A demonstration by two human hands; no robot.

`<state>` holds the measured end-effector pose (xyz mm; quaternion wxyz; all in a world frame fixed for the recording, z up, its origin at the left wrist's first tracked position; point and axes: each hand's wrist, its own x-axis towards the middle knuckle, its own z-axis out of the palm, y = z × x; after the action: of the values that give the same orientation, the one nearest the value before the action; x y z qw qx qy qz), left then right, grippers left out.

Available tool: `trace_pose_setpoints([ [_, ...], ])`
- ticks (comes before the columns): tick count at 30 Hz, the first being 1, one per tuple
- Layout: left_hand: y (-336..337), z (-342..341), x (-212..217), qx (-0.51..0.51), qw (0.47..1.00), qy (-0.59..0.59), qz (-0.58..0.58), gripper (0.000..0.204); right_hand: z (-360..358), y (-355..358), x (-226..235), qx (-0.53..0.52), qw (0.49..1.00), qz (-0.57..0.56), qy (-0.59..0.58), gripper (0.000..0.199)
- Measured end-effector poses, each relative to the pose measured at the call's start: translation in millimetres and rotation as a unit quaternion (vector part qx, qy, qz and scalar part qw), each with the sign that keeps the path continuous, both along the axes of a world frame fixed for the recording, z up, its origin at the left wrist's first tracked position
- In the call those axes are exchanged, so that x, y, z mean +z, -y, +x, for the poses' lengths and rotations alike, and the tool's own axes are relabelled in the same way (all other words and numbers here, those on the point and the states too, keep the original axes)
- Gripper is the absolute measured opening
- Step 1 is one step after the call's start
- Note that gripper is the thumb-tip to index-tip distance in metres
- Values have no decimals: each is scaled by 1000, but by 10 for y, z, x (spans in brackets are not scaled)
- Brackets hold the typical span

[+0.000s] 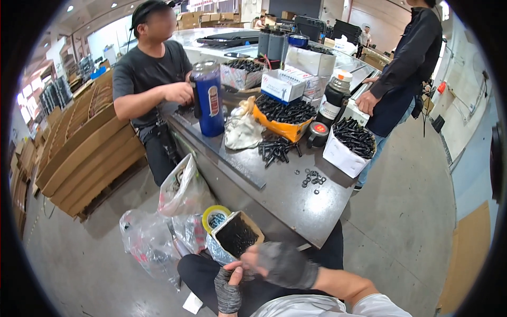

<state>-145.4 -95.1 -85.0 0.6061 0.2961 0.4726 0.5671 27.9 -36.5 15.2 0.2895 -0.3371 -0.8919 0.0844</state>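
Note:
My left hand (228, 289), in a grey fingerless glove, is above my lap with thumb and fingers pinched together. Whatever it holds, if anything, is too small to make out. Close against its fingertips is my right hand (285, 264), also gloved in grey and blurred by motion, so its fingers do not show clearly. Just beyond both hands stands an open box (259, 232) of small black parts, tilted near my knees. A roll of yellow tape (206, 217) lies beside that box, with small pieces inside its ring.
On the metal table (296, 201) are loose black rings (312, 178), a pile of black parts (277, 150), a white box of parts (353, 145), a mug (318, 134) and a blue bottle (209, 100). Plastic bags (150, 238) lie at left. Two people stand by the table.

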Motion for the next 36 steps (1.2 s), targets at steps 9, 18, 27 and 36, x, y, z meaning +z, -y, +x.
trace_pose_setpoints([
  [9,-103,371,406,-90,992,-44,81,19,1034,-1891,377,-131,979,150,45,31],
  [18,80,376,151,-105,991,-52,66,20,705,-2244,248,-85,969,96,210,33],
  [27,-60,352,209,-86,988,-78,105,19,729,-2156,651,-26,979,-58,193,22],
  [36,-293,394,529,-21,984,-71,165,19,981,-1582,872,22,998,-57,22,21],
])
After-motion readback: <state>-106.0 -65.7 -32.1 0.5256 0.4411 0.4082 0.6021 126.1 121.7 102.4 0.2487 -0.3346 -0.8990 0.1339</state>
